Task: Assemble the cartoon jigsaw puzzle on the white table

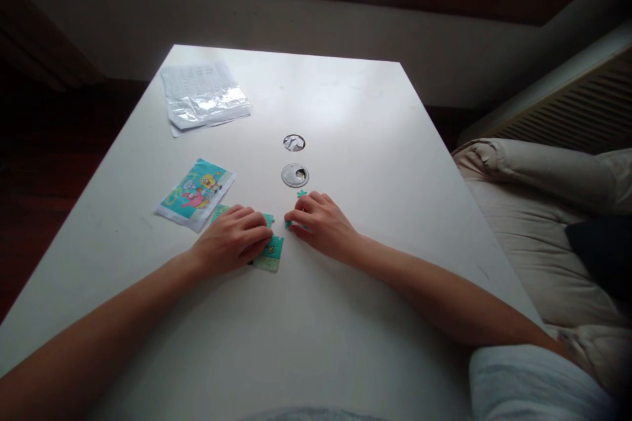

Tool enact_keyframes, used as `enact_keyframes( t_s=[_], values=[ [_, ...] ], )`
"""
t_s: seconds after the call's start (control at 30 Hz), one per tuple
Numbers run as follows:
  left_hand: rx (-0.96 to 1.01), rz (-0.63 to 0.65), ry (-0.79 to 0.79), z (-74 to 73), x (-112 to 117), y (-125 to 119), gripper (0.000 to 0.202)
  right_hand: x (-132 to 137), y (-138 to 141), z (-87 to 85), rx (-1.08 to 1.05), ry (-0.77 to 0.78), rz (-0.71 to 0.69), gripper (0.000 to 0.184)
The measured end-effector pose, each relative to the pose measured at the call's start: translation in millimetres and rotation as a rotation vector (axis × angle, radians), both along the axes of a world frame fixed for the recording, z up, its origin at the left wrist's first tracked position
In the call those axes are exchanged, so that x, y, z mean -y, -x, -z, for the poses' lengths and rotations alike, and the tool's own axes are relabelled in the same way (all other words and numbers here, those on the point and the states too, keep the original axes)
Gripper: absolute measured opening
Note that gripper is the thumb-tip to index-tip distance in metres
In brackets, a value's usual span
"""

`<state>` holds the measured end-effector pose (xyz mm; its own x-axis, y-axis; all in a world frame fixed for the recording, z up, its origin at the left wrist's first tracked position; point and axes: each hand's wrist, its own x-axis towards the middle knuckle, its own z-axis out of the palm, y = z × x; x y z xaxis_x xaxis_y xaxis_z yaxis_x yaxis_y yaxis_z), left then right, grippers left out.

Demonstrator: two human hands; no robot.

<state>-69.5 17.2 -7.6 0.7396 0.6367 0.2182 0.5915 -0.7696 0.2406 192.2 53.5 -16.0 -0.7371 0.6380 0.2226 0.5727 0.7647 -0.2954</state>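
Note:
A partly joined jigsaw puzzle (269, 258) in teal and pale green lies on the white table. My left hand (234, 237) rests over it with curled fingers and hides much of its middle. Just to the right, my right hand (320, 223) pinches a small teal puzzle piece (288, 224) between thumb and forefinger, a short gap away from the joined part. Another loose teal piece (301, 194) lies beyond my right fingers. A picture sheet (197, 192) with cartoon characters is at the upper left of the puzzle.
Papers in a clear plastic sleeve (205, 97) lie at the table's far left. Two round cable holes (295, 175) (294, 143) are set in the white tabletop (355, 125). A beige cushioned seat (518, 230) stands along the right side.

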Motion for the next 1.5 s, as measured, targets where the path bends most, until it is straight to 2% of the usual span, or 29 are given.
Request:
enact_keyframes(
  t_s=[0.17, 0.3, 0.5, 0.73, 1.07, 1.3, 1.4, 1.5],
  values=[
    [-0.026, -0.078, -0.051, 4.4, 3, -5, 0.026, -6, -2, 4.4, -0.054, 0.037, 0.062, 0.019],
    [-0.045, -0.093, -0.062, 6.3, 5, -8, 0.034, -8, -3, 5.5, -0.066, 0.049, 0.107, 0.02],
    [-0.008, -0.099, -0.055, 7.5, 6, -12, 0.029, -11, -4, 4.5, -0.035, 0.045, 0.081, 0.018],
    [0.063, 0.029, -0.029, 4.0, 8, -16, 0.027, -10, -4, 2.0, 0.026, -0.019, 0.129, 0.02],
    [0.078, 0.047, 0.021, 5.9, 6, -15, 0.031, -10, -3, 1.7, 0.017, 0.028, 0.089, 0.018],
    [0.119, 0.06, 0.048, 7.5, 6, -14, 0.032, -10, -3, 1.3, -0.111, 0.153, 0.113, 0.011],
    [0.162, -0.004, 0.043, 9.7, 5, -13, 0.03, -10, -2, 0.4, -0.24, 0.244, 0.112, 0.004],
    [0.135, -0.095, 0.018, 11.5, 5, -14, 0.028, -10, 0, -1.2, -0.356, 0.37, 0.138, 0.004]
  ],
)
